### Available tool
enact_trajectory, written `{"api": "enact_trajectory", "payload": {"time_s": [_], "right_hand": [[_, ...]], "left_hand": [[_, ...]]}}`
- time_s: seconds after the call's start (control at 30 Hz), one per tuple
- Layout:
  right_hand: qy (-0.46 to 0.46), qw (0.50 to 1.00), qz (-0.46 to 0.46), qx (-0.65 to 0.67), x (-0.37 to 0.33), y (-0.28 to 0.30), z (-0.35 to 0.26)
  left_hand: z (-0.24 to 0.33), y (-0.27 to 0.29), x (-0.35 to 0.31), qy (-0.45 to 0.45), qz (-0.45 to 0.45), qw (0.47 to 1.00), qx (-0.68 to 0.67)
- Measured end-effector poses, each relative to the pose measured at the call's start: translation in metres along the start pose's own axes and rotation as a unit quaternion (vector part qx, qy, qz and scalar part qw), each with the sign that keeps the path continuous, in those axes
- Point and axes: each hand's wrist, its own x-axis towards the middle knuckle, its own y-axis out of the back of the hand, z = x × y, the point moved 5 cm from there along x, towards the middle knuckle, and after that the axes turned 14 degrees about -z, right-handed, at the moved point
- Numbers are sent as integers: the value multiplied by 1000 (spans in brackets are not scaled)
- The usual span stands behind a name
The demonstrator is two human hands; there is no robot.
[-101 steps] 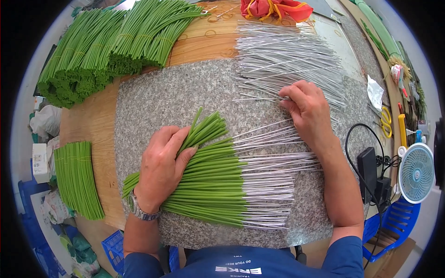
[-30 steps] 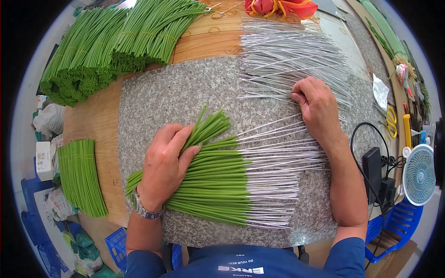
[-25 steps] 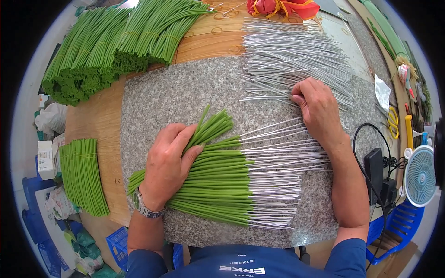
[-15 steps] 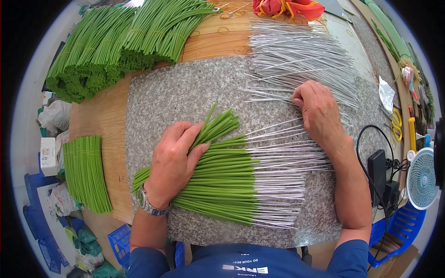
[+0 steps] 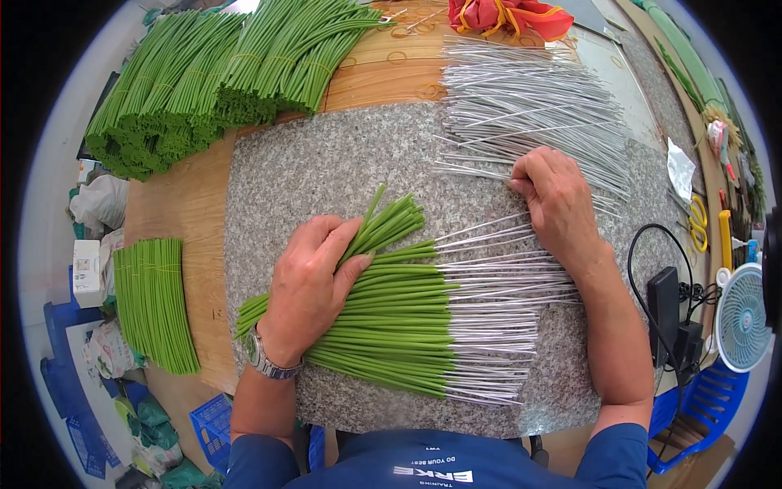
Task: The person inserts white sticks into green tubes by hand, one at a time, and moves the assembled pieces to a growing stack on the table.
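My left hand point(image 5: 311, 285), with a metal watch on its wrist, is closed around a small bunch of thin green tubes point(image 5: 393, 223). Under and beside it, a row of green tubes point(image 5: 383, 326) lies on the grey speckled slab point(image 5: 318, 155). Silvery wires point(image 5: 493, 330) stick out of their right ends. My right hand point(image 5: 558, 204) pinches at the near edge of a loose pile of silvery wires point(image 5: 521, 98). Its thumb and fingertips meet at the end of a wire point(image 5: 476, 169); how many wires they grip is hidden.
Large banded bundles of green tubes point(image 5: 187, 81) are stacked at the far left, with a smaller bundle point(image 5: 155, 306) nearer. A red cloth bundle point(image 5: 505, 16) lies at the back. On the right are yellow scissors point(image 5: 697, 222), a black adapter with cable point(image 5: 662, 301) and a fan point(image 5: 740, 316).
My right fingertips have shifted slightly nearer along the edge of the wire pile. My left hand keeps its hold on the green tubes; the whole view has moved a little.
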Motion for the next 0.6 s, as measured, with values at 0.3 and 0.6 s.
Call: {"api": "enact_trajectory", "payload": {"time_s": [0.3,0.6], "right_hand": [[53,993,27,106,-2,17,-11],[128,986,-64,89,-12,15,-21]], "left_hand": [[1,1,-1,4,0,1000,-3],[1,2,1,11,-9,1000,-5]]}}
